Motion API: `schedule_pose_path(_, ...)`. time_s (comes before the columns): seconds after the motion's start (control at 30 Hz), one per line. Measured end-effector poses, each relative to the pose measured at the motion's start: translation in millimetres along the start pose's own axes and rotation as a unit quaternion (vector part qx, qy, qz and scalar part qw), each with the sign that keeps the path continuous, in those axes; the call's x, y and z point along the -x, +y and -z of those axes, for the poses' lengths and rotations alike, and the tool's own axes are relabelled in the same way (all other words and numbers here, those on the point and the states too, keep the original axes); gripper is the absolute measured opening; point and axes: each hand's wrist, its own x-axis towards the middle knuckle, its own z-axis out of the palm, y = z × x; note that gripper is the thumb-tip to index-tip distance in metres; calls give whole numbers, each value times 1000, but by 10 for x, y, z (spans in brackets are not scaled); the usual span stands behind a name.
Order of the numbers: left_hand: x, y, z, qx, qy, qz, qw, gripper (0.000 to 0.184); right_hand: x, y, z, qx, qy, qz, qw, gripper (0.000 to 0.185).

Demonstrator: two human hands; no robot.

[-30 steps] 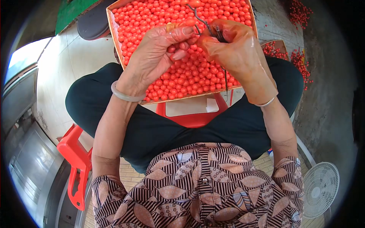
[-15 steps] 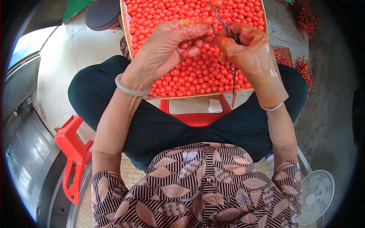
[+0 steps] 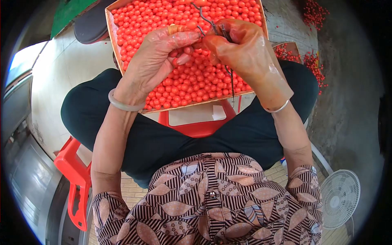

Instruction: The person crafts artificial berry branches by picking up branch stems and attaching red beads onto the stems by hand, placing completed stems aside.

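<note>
Both hands are over a shallow box point(image 3: 111, 38) full of small round red fruits point(image 3: 196, 87). My left hand point(image 3: 159, 55), bare with a ring and a pale bangle, has its fingers curled round a few red fruits, its thumb and index fingertips close to a twig tip. My right hand point(image 3: 241, 51), in a stained translucent glove, is closed on a dark twig point(image 3: 203, 17) with a red fruit at its upper end. Thin stems hang below the glove.
The box rests above a red plastic stool point(image 3: 196, 130) between the knees. Another red stool point(image 3: 75, 169) is at the left, a white fan point(image 3: 335, 200) at the lower right. Bunches of red fruit point(image 3: 313, 67) lie on the floor at the right.
The whole view shifts right, then back left. Relative to the box, both hands stay nearly in place, with the twig still held in my right hand.
</note>
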Motion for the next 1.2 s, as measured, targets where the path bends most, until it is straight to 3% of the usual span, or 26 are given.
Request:
schedule_pose_path(0.07,-24,-36,19,-17,-11,5,1000,13,-23,-21,8,37,7,-9,999,17)
schedule_pose_path(0.2,-19,-6,13,-13,-28,-38,999,14,-83,122,51,-147,-58,8,987,21)
schedule_pose_path(0.33,-45,9,75,-10,-14,-66,998,18,-35,194,138,-321,-132,87,934,33)
schedule_pose_path(0.4,-31,24,66,-7,-6,-74,997,18,-39,206,149,-332,-128,129,926,33)
schedule_pose_path(0.57,9,3,32,-18,-20,-91,995,20,-60,163,61,-357,-25,46,933,18)
schedule_pose_path(0.67,19,14,39,-11,-24,-76,997,21,-78,166,91,-274,-15,45,961,15)
schedule_pose_path(0.8,-27,49,68,1,-26,-84,996,23,-62,125,48,-276,37,22,960,16)
schedule_pose_path(0.9,-90,77,140,-45,-11,-141,989,24,-94,155,84,-144,38,-26,989,14)
schedule_pose_path(1.0,-91,113,127,-112,-1,-206,972,24,-38,90,-51,-24,121,70,990,13)
schedule_pose_path(1.2,-70,87,51,-205,26,-180,962,15,-47,206,-145,34,109,110,987,17)
